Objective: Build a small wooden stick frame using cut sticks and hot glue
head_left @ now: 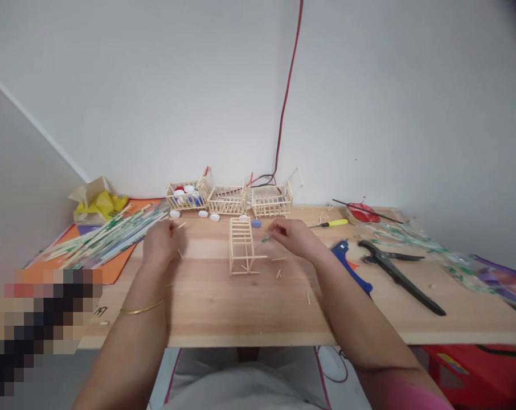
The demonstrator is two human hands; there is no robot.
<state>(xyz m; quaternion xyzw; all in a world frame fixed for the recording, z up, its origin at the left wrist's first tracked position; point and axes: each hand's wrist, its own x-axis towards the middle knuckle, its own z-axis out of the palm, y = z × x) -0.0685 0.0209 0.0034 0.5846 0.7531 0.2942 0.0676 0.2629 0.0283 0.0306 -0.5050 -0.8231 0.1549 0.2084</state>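
A small frame of thin wooden sticks (242, 246) stands on the wooden board (249, 307) between my hands. My left hand (162, 242) rests on the board to its left, fingers curled around a short stick (180, 226) that pokes out near the fingertips. My right hand (293, 236) lies to the right of the frame, fingers pinched together close to a small greenish bit (265, 239); what it holds is too small to name. Loose short sticks (279, 273) lie scattered around the frame.
Three stick baskets (230, 199) stand at the back by the wall, one with bottle caps. A bundle of wrapped sticks (108, 236) lies left on orange paper. A blue glue gun (347, 263), black cutters (397, 273), a yellow screwdriver (332, 223) and a red dish (363, 213) lie right.
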